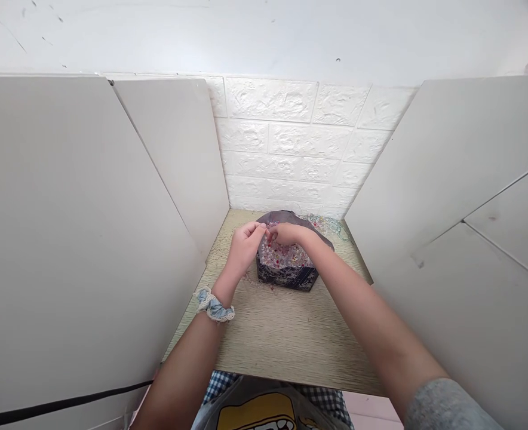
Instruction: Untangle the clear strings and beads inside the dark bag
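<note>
A dark patterned box [286, 276] full of small coloured beads [284, 257] stands on the wooden table [282, 334]. My left hand [245, 243] hovers at the box's left rim, fingers pinched together at the tips. My right hand [287, 234] is over the beads, fingers curled in a pinch, its tips almost touching the left hand's. Whatever the pinched fingers hold is too small to make out. A blue scrunchie [214, 306] sits on my left wrist.
White panels [80, 239] wall the table on the left and on the right [447, 197]; a white brick wall [286, 149] closes the back. A tangle of clear bead strands [329, 225] lies behind the box. A black cable [67, 403] runs along the lower left.
</note>
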`<state>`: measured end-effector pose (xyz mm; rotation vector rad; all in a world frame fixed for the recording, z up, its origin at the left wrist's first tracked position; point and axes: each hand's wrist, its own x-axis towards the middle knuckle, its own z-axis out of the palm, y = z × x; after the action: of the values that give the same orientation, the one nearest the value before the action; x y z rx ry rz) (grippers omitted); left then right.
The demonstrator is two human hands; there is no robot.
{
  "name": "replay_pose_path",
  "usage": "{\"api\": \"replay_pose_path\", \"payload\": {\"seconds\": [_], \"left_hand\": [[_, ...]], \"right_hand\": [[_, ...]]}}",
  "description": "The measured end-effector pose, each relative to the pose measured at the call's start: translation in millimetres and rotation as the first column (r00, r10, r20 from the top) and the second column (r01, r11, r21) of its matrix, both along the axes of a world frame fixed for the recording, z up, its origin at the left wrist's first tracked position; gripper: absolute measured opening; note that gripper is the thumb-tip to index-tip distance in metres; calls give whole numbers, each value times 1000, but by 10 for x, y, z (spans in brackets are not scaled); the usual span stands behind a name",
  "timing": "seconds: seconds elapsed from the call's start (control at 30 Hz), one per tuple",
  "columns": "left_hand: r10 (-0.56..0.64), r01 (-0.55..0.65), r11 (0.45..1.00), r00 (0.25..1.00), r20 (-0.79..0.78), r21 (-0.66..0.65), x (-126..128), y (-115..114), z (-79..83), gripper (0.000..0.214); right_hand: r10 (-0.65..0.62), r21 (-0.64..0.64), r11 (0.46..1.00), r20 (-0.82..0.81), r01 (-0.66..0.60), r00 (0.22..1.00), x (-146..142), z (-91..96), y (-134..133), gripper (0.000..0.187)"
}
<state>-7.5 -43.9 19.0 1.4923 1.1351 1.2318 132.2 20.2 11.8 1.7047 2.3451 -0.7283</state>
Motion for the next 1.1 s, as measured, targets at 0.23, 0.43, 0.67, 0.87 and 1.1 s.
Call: {"api": "replay_pose_path", "payload": {"seconds": [0.23, 0.43, 0.67, 0.87, 1.1], "left_hand": [[-49, 53, 998, 992, 117, -32, 1, -20, 15, 16], [-70, 92, 994, 954, 291, -63, -20, -12, 8, 13], [-59, 131, 980, 910, 410, -150, -47, -8, 36, 18], [-18, 79, 985, 933, 359, -156, -31, -48, 84, 15], [-6, 47, 992, 949, 315, -121, -24, -48, 84, 14]], "right_hand": [[17, -202, 979, 188, 22, 982, 112, 69, -81, 9], [-70, -43, 995, 281, 85, 957, 71, 150, -109, 8], [-10, 93, 996, 96, 1, 995, 21, 53, -80, 27], [30, 94, 995, 27, -32, 999, 27, -47, -59, 22], [46, 242, 970, -25, -39, 999, 7, -179, 20, 25]]}}
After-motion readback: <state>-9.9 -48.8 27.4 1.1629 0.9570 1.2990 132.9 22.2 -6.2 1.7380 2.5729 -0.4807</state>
